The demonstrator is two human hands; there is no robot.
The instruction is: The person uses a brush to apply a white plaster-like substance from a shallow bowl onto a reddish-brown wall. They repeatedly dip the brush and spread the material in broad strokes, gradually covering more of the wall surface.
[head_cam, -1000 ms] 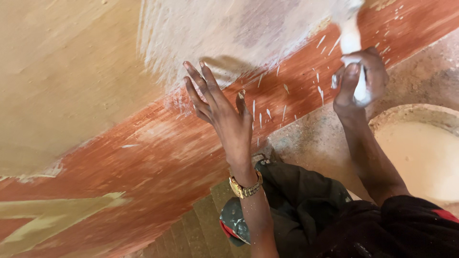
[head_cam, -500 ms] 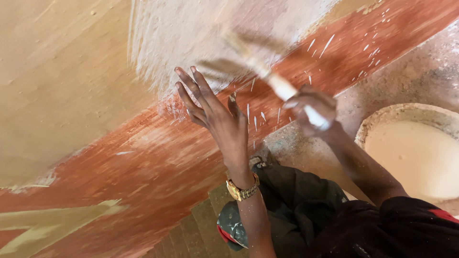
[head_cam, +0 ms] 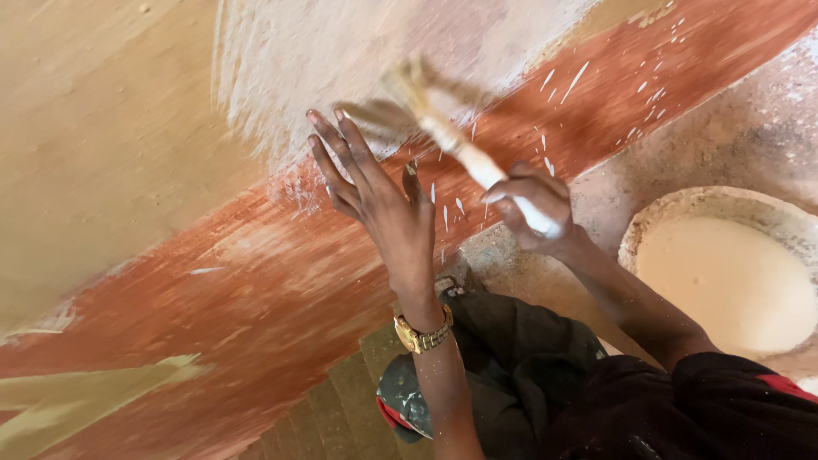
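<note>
My right hand [head_cam: 532, 209] is clamped on the brush [head_cam: 452, 140], its bristles at the wall [head_cam: 128, 170]; my left hand [head_cam: 383, 200] presses flat, fingers apart. Overloaded bristles could spatter (specks already dot the red band [head_cam: 281, 281]).

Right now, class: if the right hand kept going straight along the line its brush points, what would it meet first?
The right hand holds a brush aimed up and left. Its bristles look to be at the wall's pale painted patch already, so that wall comes first; blur hides whether they touch it.
</note>
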